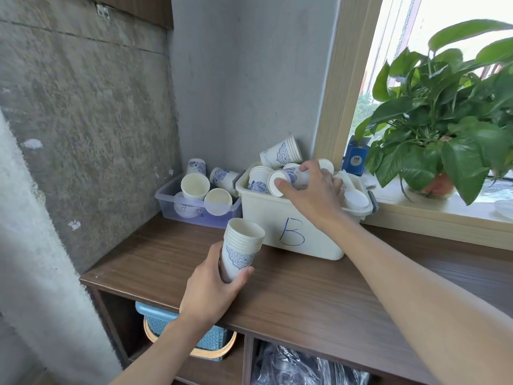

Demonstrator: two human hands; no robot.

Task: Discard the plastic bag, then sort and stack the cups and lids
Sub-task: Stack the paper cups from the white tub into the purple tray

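**Light paper cups: grip the walls gently**

Your left hand (213, 284) wraps a nested cup stack (241, 248) just in front of the bin marked B (291, 232). Your right hand (313, 190) closes around a sideways cup (286, 180) at the bin's top. These cups are probably light and crushable, so hold mid-wall, not the rim.

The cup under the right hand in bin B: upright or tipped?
Tipped. The cup lies sideways atop the bin, base end facing the camera, right hand gripping it.
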